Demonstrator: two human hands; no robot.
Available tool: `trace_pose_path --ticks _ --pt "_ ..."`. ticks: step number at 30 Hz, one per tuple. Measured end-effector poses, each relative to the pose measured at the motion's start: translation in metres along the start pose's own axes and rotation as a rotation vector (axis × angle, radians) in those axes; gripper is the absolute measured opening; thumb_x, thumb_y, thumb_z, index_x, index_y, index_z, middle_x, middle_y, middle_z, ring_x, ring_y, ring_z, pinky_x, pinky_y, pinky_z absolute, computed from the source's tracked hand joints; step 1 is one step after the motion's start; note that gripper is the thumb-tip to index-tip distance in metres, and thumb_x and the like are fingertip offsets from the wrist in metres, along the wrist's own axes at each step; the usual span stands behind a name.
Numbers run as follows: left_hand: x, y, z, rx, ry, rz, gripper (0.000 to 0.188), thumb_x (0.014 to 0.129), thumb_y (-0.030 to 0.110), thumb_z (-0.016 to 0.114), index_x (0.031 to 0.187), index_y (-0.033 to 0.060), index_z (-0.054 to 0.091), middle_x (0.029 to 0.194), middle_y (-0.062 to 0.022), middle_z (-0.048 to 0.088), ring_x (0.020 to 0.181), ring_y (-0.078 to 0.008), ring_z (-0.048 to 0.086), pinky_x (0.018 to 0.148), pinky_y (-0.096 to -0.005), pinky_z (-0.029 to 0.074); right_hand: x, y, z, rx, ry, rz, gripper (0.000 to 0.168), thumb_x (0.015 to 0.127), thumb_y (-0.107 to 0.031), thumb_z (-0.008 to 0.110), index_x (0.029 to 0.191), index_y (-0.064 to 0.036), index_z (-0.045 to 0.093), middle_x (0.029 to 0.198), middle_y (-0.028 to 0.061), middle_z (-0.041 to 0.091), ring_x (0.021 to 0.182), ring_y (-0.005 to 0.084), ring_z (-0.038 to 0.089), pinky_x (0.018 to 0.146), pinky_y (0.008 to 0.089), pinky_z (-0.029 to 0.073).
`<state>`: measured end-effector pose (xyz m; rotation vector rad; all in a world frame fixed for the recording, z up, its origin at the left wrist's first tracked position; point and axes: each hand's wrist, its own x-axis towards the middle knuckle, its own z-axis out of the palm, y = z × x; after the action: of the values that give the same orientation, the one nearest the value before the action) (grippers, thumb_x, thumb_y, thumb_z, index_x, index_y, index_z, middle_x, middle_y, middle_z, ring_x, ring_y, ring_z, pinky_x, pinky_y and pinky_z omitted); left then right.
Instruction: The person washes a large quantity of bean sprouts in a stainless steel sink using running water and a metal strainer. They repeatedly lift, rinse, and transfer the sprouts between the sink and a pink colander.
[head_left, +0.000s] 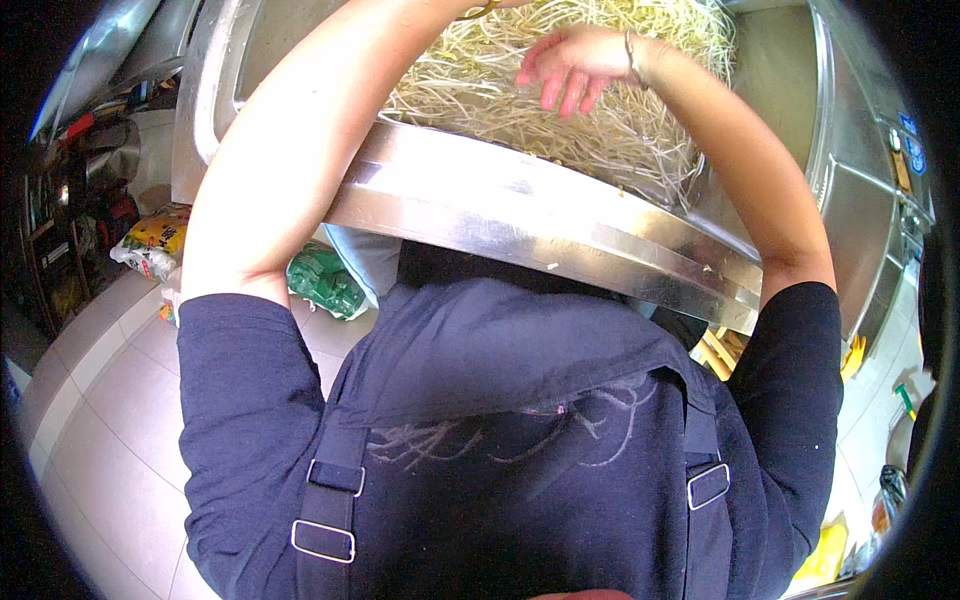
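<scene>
Pale bean sprouts (465, 90) lie in a thick, wet-looking mass in a stainless steel sink (772, 97). Over the sprouts hangs my right hand (566, 71), wet, with its fingers apart and pointing down to the left; nothing is held in it, and a thin bracelet circles the wrist. My left forearm reaches across the sink's left part, with a gold-coloured bangle (480, 10) at the wrist. The left hand itself is cut off by the top edge of the picture. A few sprout bits stick to the metal front rim (525, 180).
The rim runs right before my apron (510, 352). On the tiled floor (120, 427) at the left stand a green plastic bag (326, 281) and a yellow and white bag (154, 244). More steel counter (862, 195) adjoins at the right, with a yellow glove-like item (853, 356) below.
</scene>
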<state>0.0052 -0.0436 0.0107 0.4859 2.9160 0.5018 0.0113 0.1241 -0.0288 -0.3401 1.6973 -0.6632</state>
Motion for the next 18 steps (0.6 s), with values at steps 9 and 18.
trace_pose_path --ticks 9,18 --pt "0.003 0.009 -0.004 -0.009 -0.008 0.013 0.065 0.090 0.048 0.049 0.132 -0.0023 0.045 0.135 -0.0321 0.040 0.123 -0.0424 0.044 0.105 -0.0415 0.036 0.025 0.051 0.010 -0.143 0.058 0.066 0.041 0.076 -0.022 0.059 0.116 -0.013 0.060 0.091 0.0089 0.065 0.079 0.0221 0.066 0.063 0.0344 0.057" --pt "0.004 0.004 -0.004 -0.028 -0.008 0.010 0.064 0.089 0.048 0.049 0.132 -0.0007 0.047 0.136 -0.0313 0.040 0.124 -0.0425 0.043 0.105 -0.0418 0.036 0.013 0.052 0.016 -0.224 0.066 0.144 0.045 0.077 -0.026 0.059 0.121 -0.015 0.058 0.101 0.0076 0.065 0.081 0.0200 0.064 0.065 0.0354 0.057"
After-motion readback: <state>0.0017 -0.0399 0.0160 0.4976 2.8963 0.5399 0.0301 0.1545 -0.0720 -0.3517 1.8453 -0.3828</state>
